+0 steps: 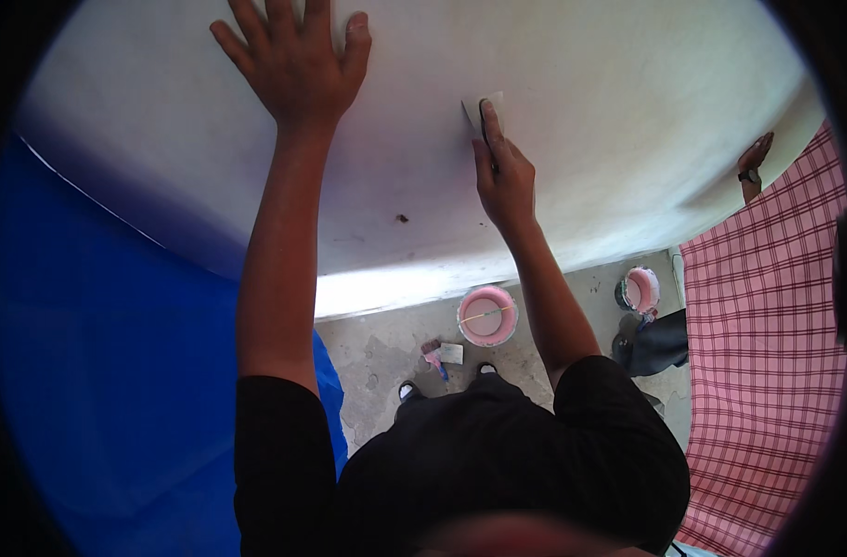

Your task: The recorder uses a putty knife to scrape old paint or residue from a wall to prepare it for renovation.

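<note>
A pale wall (423, 153) rises before me. My left hand (305, 76) rests on it with the fingers spread, holding nothing; some fingertips run past the top of the view. In my right hand (508, 174) is a putty knife (494, 104) with a dark handle, my index finger lying along it towards the blade. The blade is at the wall surface; whether its whole edge touches cannot be told. Below my hands, the wall has a small dark hole or chip (402, 218) and a few dark marks.
On the concrete floor (374, 376) stand a pink-coated bucket (488, 317) with a thin stick across it and a second bucket (639, 289). A paintbrush (434, 356) lies beside a pale flat piece (452, 354). Blue sheeting (117, 348) hangs left. A co-worker in a checked shirt (764, 334) stands right, one hand (755, 153) at the wall.
</note>
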{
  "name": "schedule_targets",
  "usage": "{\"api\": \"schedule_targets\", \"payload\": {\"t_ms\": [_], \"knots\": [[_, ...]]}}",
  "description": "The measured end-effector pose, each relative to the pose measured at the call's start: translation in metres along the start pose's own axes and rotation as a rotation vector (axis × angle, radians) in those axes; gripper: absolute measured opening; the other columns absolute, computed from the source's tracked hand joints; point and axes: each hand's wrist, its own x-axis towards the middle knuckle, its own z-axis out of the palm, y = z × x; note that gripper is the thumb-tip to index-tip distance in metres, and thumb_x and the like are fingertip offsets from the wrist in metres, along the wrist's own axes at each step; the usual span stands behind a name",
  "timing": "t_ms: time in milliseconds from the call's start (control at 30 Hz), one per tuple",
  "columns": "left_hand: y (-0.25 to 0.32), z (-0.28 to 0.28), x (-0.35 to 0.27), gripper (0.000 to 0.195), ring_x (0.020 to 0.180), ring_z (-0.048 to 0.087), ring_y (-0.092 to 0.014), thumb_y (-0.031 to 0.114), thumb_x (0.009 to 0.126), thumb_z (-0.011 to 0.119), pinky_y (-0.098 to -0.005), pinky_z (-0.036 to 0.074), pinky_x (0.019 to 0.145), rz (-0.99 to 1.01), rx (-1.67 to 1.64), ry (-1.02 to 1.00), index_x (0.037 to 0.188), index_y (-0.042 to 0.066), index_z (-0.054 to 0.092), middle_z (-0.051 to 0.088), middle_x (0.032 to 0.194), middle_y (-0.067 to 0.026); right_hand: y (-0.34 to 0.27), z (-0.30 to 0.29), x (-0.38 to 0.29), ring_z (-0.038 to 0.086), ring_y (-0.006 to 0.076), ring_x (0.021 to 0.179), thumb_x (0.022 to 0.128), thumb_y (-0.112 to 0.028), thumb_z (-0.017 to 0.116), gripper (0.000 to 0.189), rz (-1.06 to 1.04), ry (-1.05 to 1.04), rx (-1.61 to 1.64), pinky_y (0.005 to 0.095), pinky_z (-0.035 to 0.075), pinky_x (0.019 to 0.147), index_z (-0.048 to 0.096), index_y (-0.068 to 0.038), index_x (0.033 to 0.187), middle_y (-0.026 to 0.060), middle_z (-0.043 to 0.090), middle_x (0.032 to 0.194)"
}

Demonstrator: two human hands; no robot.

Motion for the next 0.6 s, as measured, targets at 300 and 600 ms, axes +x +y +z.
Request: {"api": "schedule_targets", "payload": {"t_ms": [300,600], "knots": [[0.001,0.005,-0.005,0.061,0.155,0.02,-0.046,0.042,0.105,0.04,-0.0684,0.011,0.121,0.0,-0.064,0.06,0.157,0.012,0.044,0.03,0.168,-0.0197,0.025,-0.033,0.015,0.056,0.0081,0.06,0.099,-0.011,0.07,0.051,0.09,0.148,0.074,0.0262,0.049,0.058,0.057,-0.015,0.149,0.0047,0.064,0.072],[-0.007,0.012,-0.008,0.062,0.156,0.021,-0.044,0.051,0.101,0.046,-0.0661,0.011,0.122,0.014,-0.178,0.118,0.158,0.025,0.046,0.032,0.168,-0.0148,0.049,-0.061,0.031,0.049,0.0087,0.057,0.099,-0.011,0.069,0.051,0.108,0.161,0.051,0.025,0.046,0.057,0.057,-0.017,0.149,0.0035,0.056,0.065]]}}
